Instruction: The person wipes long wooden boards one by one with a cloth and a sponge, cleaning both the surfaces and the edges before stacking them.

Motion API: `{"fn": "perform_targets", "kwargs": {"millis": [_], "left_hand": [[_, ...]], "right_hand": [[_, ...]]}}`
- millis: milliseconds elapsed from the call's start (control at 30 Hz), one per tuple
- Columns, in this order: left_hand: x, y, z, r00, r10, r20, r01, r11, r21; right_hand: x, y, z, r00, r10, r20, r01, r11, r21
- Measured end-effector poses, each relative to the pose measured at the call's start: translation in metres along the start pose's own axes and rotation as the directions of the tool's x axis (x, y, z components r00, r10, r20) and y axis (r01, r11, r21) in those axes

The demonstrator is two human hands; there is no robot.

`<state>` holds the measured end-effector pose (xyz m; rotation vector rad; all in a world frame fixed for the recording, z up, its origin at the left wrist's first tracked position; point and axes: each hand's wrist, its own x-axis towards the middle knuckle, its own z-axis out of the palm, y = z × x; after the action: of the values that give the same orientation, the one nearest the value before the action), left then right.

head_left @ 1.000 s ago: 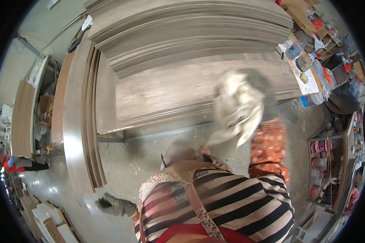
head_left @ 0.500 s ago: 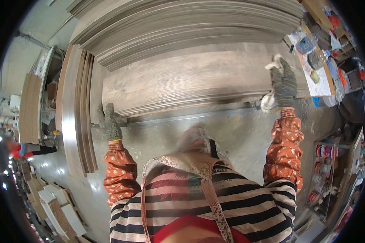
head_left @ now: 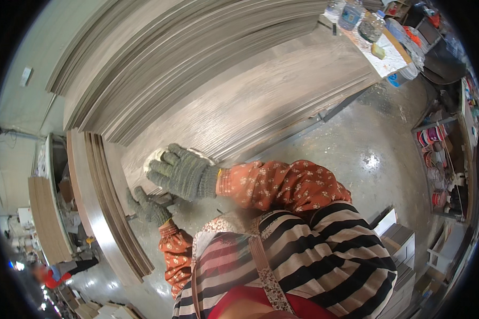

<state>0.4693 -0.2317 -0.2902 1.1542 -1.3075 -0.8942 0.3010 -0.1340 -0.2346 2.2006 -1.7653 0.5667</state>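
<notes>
A: Your right hand point(head_left: 183, 173) presses flat, fingers together, on a pale cloth point(head_left: 153, 158) atop the grey board point(head_left: 239, 106); wiping step, likely.
B: Left hand point(head_left: 149, 208) clamps the board's near edge; next stroke wants steady bracing.

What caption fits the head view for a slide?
Gloved right hand presses a pale cloth on a wood-grain panel; gloved left hand grips its edge.

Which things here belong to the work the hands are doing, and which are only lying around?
In the work:
- right hand, gloved, pressing a pale cloth on the wood-grain panel
- left hand, gloved, at the panel's lower edge

Lying about:
- leaning boards
- stacked sheets
- bottles on a cluttered bench
- shelves
</notes>
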Motion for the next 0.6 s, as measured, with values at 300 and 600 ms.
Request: {"fn": "perform_targets", "kwargs": {"millis": [300,600], "left_hand": [[-0.005,0.005,0.003,0.964,0.219,-0.150,-0.188,0.962,0.197],[-0.165,0.134,0.231,0.746,0.417,0.519,-0.403,0.904,-0.147]], "right_hand": [[-0.086,0.092,-0.064,0.977,0.115,-0.178,-0.110,0.993,0.037],[-0.130,0.176,-0.118,0.899,0.401,-0.178,-0.027,0.457,0.889]]}}
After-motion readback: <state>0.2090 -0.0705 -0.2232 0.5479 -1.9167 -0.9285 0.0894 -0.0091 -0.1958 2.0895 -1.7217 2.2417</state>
